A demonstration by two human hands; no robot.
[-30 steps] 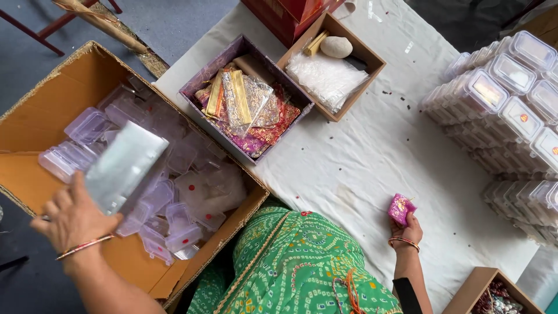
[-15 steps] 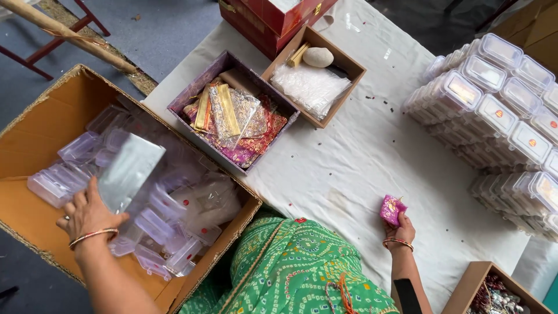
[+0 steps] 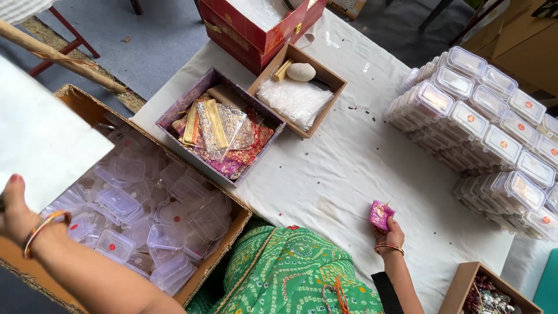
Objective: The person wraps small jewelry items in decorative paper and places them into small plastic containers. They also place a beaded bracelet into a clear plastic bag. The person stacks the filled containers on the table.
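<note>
My left hand [image 3: 14, 212] grips a flat pale sheet [image 3: 40, 139], lifted close to the camera above the big cardboard box [image 3: 232, 224] at my left. That box holds several small clear plastic containers [image 3: 119, 200], some with red dots. My right hand [image 3: 390, 232] rests on the white cloth of the table [image 3: 343, 174] and holds a small pink pouch [image 3: 381, 215]. Green patterned clothing [image 3: 290, 273] fills the bottom middle.
A purple tray [image 3: 174, 110] of shiny fabric pouches and a brown tray [image 3: 334, 87] with clear bags and a stone sit at the table's back. Stacked lidded containers [image 3: 482, 128] fill the right. A red box [image 3: 244, 29] stands behind; another brown tray [image 3: 465, 285] is bottom right.
My left hand has raised the pale sheet up and left out of the cardboard box, close to the camera. My right hand still holds the pink pouch on the cloth.
</note>
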